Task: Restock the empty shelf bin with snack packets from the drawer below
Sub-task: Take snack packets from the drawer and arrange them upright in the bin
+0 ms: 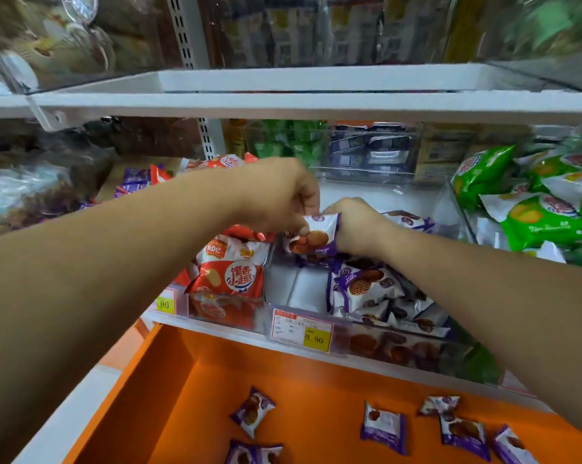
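Both my hands were together over the clear bin [282, 283] on the lower shelf; my left hand [282, 195] pinched the upper left corner of a purple-and-white packet [319, 234] in curled fingers; my right hand [353, 226], knuckles up, gripped its right edge, so the two hands nearly met across it; the packet hung above the back left part of the bin, its printed biscuit side toward me.

The bin's floor showed white and bare at the front left; a heap of matching packets [363, 289] lay along its right and front; a price tag [301, 329] with a yellow corner sat on the front lip.

Just left of it, another clear bin held red packets [231, 276]; to the right, past a clear divider, green packets [534, 216] were piled high.

Below the shelf, the orange drawer [199, 380] stood open; loose packets [383, 426] of the same purple kind lay scattered flat on its floor, well apart from one another, mostly toward the right and the near edge.

Above my hands ran a white shelf board [316, 102]; over it stood more clear bins, their goods too blurred to tell; a white slotted post [185, 31] rose at the back left; behind my hands, boxes of green and dark blue packs lined the back of the shelf.
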{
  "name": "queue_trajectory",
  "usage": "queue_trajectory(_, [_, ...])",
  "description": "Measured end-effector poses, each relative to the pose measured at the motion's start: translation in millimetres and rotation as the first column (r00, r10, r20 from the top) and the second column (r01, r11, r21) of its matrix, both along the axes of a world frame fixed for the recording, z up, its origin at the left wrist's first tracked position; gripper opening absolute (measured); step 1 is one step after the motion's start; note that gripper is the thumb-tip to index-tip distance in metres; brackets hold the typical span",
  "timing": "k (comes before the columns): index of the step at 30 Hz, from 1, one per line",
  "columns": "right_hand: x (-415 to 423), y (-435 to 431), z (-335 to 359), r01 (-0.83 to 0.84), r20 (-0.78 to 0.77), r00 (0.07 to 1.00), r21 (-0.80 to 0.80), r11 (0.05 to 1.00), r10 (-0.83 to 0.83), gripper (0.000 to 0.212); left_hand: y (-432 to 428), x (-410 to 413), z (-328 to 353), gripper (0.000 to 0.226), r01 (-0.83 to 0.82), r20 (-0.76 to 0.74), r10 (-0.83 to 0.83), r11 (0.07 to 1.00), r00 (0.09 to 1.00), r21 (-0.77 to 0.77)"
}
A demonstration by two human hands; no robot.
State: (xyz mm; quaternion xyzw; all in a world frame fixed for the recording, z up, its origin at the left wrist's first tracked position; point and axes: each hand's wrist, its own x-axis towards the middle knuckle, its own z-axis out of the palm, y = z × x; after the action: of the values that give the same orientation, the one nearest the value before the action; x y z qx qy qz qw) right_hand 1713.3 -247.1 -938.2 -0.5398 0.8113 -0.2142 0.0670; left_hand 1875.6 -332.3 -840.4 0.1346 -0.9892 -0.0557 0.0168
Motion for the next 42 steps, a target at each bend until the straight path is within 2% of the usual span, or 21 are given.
queue_trajectory(3, [4.4, 0.2, -3.7, -0.076, -0.058, 0.995, 0.034, 0.997, 0.078, 0.018, 3.5, -9.6, -7.5, 0.019, 0.041, 0.091, -0.031, 0.993, 0.995, -0.109])
queue_trajectory(6, [4.4, 0.9, -3.6, -0.082, -0.105, 0.990, 0.143, 0.986, 0.097, 0.007, 7.7, -19.8, -20.6, 0.022, 0.104, 0.169, -0.064, 0.965, 0.984, -0.242])
queue_trajectory(7, [2.3, 0.8, -3.0, -0.065, -0.133, 0.987, 0.191, 0.979, 0.092, 0.007, 9.1, -22.7, -23.3, 0.022, 0.121, 0.189, -0.070, 0.956, 0.979, -0.269])
queue_trajectory(9, [0.2, 2.6, 0.6, -0.040, -0.141, 0.987, 0.263, 0.964, 0.079, 0.021, 9.7, -27.4, -26.5, 0.021, 0.126, 0.216, -0.064, 0.949, 0.974, -0.288])
queue_trajectory(11, [-1.1, 4.6, 3.7, -0.040, -0.110, 0.991, 0.267, 0.963, 0.072, 0.033, 9.7, -31.2, -26.6, 0.020, 0.115, 0.232, -0.045, 0.949, 0.972, -0.294])
queue_trajectory(13, [-0.8, 9.1, 9.1, -0.039, -0.049, 0.998, 0.193, 0.980, 0.049, 0.042, 9.5, -33.3, -25.6, 0.021, 0.114, 0.246, -0.040, 0.949, 0.968, -0.293])
queue_trajectory(16, [-5.1, 22.4, 21.5, -0.035, 0.068, 0.997, 0.073, 0.997, 0.031, 0.033, 11.3, -33.6, -15.2, 0.019, 0.095, 0.255, -0.034, 0.968, 0.966, -0.230])
queue_trajectory(18, [-2.1, 31.4, 28.1, -0.056, 0.058, 0.997, 0.137, 0.989, 0.048, 0.021, 14.5, -32.0, -2.4, 0.017, 0.076, 0.262, -0.018, 0.974, 0.965, -0.214])
queue_trajectory(21, [6.1, 36.1, 32.3, -0.055, 0.027, 0.998, 0.182, 0.982, 0.051, 0.022, 22.7, -30.4, 5.5, 0.016, 0.091, 0.331, -0.001, 0.962, 0.944, -0.256])
queue_trajectory(23, [9.1, 32.6, 32.5, -0.037, 0.083, 0.996, 0.159, 0.987, 0.024, 0.026, 28.8, -31.7, -3.7, 0.008, 0.110, 0.388, 0.021, 0.944, 0.921, -0.312])
queue_trajectory(24, [9.9, 30.9, 31.5, -0.029, 0.114, 0.993, 0.147, 0.989, 0.012, 0.025, 31.8, -33.7, -12.0, 0.014, 0.124, 0.408, 0.029, 0.931, 0.913, -0.343])
queue_trajectory(26, [12.5, 30.9, 29.4, -0.029, 0.173, 0.985, 0.147, 0.989, 0.003, 0.016, 35.7, -36.4, -30.1, 0.027, 0.145, 0.404, 0.023, 0.913, 0.915, -0.381])
queue_trajectory(28, [14.8, 34.9, 27.9, -0.039, 0.204, 0.979, 0.186, 0.982, 0.000, 0.014, 36.0, -38.4, -43.4, 0.024, 0.165, 0.364, -0.003, 0.894, 0.931, -0.417])
queue_trajectory(31, [16.6, 41.0, 24.4, -0.057, 0.113, 0.993, 0.256, 0.965, 0.029, 0.028, 32.1, -39.9, -58.0, 0.006, 0.256, 0.363, -0.079, 0.846, 0.928, -0.468])
queue_trajectory(35, [14.8, 41.0, 19.7, -0.020, -0.034, 0.999, 0.286, 0.958, 0.031, 0.026, 34.3, -48.9, -63.5, 0.009, 0.280, 0.436, -0.062, 0.845, 0.898, -0.456])
queue_trajectory(37, [11.9, 41.6, 20.1, 0.011, -0.049, 0.999, 0.270, 0.963, 0.002, 0.024, 34.2, -53.2, -65.7, 0.014, 0.284, 0.436, -0.078, 0.857, 0.896, -0.430])
queue_trajectory(40, [-1.2, 46.9, 21.9, 0.053, -0.016, 0.999, 0.110, 0.992, -0.052, 0.010, 30.6, -56.0, -68.4, 0.026, 0.257, 0.422, -0.075, 0.882, 0.904, -0.395])
queue_trajectory(42, [-7.9, 53.6, 26.5, 0.083, 0.066, 0.995, -0.022, 0.996, -0.081, 0.020, 29.2, -56.4, -68.7, 0.029, 0.214, 0.426, -0.038, 0.903, 0.904, -0.373])
